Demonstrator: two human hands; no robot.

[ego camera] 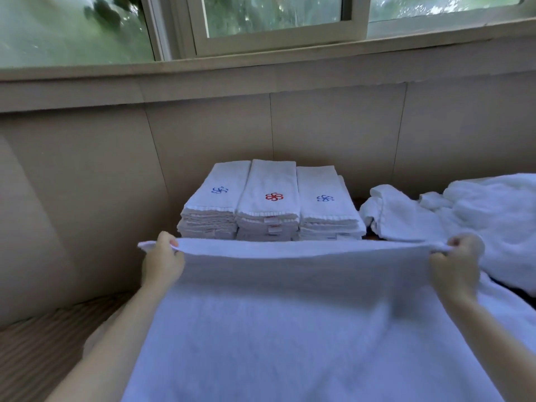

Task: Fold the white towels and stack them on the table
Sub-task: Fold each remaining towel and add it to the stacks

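While we hold the towel (304,314) stretched flat, the left grip (162,261) and right grip (455,262) each pinch one far corner. Its raised edge partly hides three stacks (269,181) of folded towels, which stand side by side against the wall (319,134). A loose pile (464,216) lies to their right.

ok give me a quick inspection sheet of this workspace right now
surface: mostly hidden under towels
job's things: held towel stretched out by its top edge; three folded stacks side by side behind it, top emblems blue, red, blue; unfolded pile at right
clutter: nothing seen
hands: left hand and right hand each grip a top corner of the held towel
cables: nothing seen
surroundings: panelled wall, window above it, striped surface lower left
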